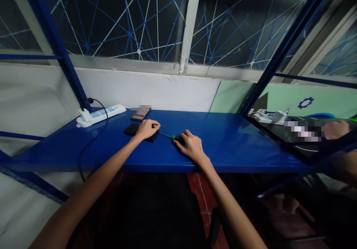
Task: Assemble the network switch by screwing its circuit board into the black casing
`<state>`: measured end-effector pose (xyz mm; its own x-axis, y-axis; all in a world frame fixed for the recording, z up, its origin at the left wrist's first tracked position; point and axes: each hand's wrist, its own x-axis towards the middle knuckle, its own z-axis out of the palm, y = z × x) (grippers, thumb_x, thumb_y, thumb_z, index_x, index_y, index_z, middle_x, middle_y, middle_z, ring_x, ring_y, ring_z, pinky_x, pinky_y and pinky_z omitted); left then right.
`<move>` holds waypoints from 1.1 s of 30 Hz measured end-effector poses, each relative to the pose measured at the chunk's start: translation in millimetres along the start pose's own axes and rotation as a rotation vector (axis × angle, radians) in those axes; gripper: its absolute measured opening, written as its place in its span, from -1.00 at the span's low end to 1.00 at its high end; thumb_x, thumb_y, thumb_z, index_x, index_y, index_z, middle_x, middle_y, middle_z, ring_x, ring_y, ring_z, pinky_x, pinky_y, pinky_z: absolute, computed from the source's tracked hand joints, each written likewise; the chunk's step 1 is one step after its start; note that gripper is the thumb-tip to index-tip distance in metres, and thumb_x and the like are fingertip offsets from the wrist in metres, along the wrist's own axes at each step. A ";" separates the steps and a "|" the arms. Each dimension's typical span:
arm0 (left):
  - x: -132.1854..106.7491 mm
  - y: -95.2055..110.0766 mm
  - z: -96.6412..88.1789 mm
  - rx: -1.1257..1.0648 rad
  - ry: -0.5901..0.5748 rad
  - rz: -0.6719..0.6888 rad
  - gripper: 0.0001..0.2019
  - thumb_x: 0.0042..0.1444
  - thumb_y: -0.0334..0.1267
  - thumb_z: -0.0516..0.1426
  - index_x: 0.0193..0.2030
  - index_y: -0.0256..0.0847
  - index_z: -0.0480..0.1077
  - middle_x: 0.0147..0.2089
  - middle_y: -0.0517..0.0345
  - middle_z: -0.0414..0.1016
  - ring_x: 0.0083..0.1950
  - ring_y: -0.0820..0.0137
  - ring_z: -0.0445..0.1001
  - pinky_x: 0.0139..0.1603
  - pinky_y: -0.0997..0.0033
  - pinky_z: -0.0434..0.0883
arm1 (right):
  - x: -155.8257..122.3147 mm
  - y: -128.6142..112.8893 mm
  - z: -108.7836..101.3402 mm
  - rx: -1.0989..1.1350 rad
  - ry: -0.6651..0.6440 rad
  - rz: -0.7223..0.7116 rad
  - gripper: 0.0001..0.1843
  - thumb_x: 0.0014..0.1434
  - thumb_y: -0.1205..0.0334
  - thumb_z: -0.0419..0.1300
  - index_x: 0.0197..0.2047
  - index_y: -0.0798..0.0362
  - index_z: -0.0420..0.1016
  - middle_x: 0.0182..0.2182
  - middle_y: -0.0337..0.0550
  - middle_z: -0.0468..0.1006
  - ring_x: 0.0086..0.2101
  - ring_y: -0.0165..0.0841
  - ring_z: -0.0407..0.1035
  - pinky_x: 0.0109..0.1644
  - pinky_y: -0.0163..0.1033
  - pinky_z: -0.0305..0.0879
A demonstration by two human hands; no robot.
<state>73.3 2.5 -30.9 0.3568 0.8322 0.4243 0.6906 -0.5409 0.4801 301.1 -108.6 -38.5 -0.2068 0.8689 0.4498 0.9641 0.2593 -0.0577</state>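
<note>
Head view. Both forearms are bare and reach forward over the near edge of the glossy blue metal worktop. The left hand lies palm down on a flat black rectangular device, knuckles raised and fingers bent over its right half. This grip is together on top of the device, but I cannot tell whether it clamps the edges. The device lies flat near the middle of the worktop, its left end uncovered. The right hand is just to the right, wrist low, with its grip clamped round the dark handle of a small screwdriver with a green collar. The thin shaft runs left, and its tip is at the device's right edge beside the left hand. Behind the device, close but apart, lies a second flat phone with a reddish screen. At the rear left sits a white power strip with blue sockets, and its black cable loops across the worktop and over the front edge. Room: white wall, dark window with a blue and white web pattern, slanted blue steel frame post, red tiled floor. At far right, another person's hand is over a neighbouring dark surface.
</note>
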 end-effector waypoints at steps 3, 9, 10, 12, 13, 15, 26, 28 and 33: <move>0.0 0.5 -0.1 0.003 -0.003 0.001 -0.78 0.11 -0.19 0.12 -0.26 -0.14 0.61 -0.27 0.11 0.65 -0.23 0.26 0.58 -0.20 0.41 0.44 | 0.0 0.4 0.2 -0.019 0.018 -0.017 -0.63 0.27 -0.10 0.07 -0.19 0.02 0.47 -0.16 -0.08 0.47 -0.35 -0.36 0.39 -0.42 -0.27 -0.05; 0.0 -0.2 0.2 0.012 -0.006 0.005 -0.78 0.12 -0.19 0.12 -0.24 -0.13 0.61 -0.27 0.13 0.65 -0.24 0.28 0.58 -0.21 0.43 0.44 | 1.7 -0.6 -1.3 0.010 -0.044 -0.026 -0.66 0.30 -0.09 0.03 -0.15 -0.02 0.43 -0.26 -0.16 0.54 -0.41 -0.37 0.39 -0.45 -0.26 -0.17; -0.1 -0.2 0.2 0.014 -0.006 0.005 -0.78 0.12 -0.19 0.12 -0.24 -0.13 0.61 -0.27 0.13 0.65 -0.24 0.28 0.58 -0.21 0.43 0.43 | 1.9 -0.3 -1.3 0.026 -0.052 -0.030 -0.66 0.31 -0.10 0.02 -0.16 -0.02 0.42 -0.30 -0.18 0.55 -0.41 -0.37 0.41 -0.45 -0.26 -0.17; -0.3 -0.1 0.4 0.019 -0.004 0.003 -0.77 0.12 -0.19 0.12 -0.24 -0.14 0.61 -0.27 0.14 0.65 -0.24 0.28 0.58 -0.23 0.43 0.43 | 2.3 0.0 -1.1 0.052 -0.054 -0.043 -0.64 0.31 -0.12 0.02 -0.17 -0.02 0.41 -0.32 -0.20 0.58 -0.40 -0.35 0.43 -0.44 -0.27 -0.17; -0.3 0.1 0.5 0.022 -0.002 0.001 -0.78 0.12 -0.20 0.12 -0.24 -0.14 0.61 -0.27 0.14 0.65 -0.24 0.28 0.58 -0.23 0.43 0.43 | 2.4 -0.2 -0.9 0.063 -0.048 -0.049 -0.63 0.31 -0.15 0.02 -0.17 -0.02 0.41 -0.32 -0.20 0.59 -0.39 -0.35 0.44 -0.44 -0.27 -0.17; -0.4 0.6 0.9 0.027 0.000 -0.002 -0.78 0.11 -0.20 0.12 -0.24 -0.14 0.61 -0.27 0.14 0.65 -0.24 0.28 0.58 -0.22 0.44 0.43 | 2.4 -1.5 -0.8 0.079 -0.027 -0.055 -0.59 0.32 -0.18 -0.02 -0.17 -0.02 0.40 -0.30 -0.20 0.60 -0.37 -0.34 0.45 -0.43 -0.28 -0.15; -0.1 -0.4 1.0 0.032 -0.009 -0.003 -0.76 0.14 -0.18 0.11 -0.22 -0.14 0.61 -0.24 0.12 0.65 -0.22 0.29 0.58 -0.19 0.44 0.45 | 1.0 0.5 -0.2 0.003 -0.009 -0.014 -0.55 0.31 -0.16 -0.02 -0.27 0.02 0.47 -0.27 -0.14 0.51 -0.43 -0.37 0.38 -0.43 -0.27 -0.13; 0.2 -1.2 1.4 0.032 -0.011 0.000 -0.76 0.14 -0.17 0.11 -0.22 -0.14 0.61 -0.24 0.12 0.65 -0.22 0.29 0.58 -0.18 0.44 0.46 | 0.7 0.9 0.1 -0.004 0.007 -0.019 -0.58 0.29 -0.15 0.01 -0.23 0.02 0.46 -0.24 -0.13 0.49 -0.43 -0.38 0.36 -0.44 -0.27 -0.14; -0.1 -1.2 1.9 0.036 -0.007 0.006 -0.76 0.14 -0.18 0.11 -0.22 -0.14 0.60 -0.23 0.12 0.65 -0.22 0.29 0.58 -0.19 0.44 0.45 | 0.5 0.3 0.9 0.003 0.012 -0.038 -0.68 0.26 -0.09 0.07 -0.14 -0.03 0.42 -0.18 -0.14 0.51 -0.42 -0.37 0.38 -0.45 -0.27 -0.15</move>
<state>73.6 3.3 -33.0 0.3648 0.8300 0.4219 0.7106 -0.5410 0.4499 301.2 -107.7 -39.1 -0.2416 0.8530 0.4627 0.9549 0.2939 -0.0431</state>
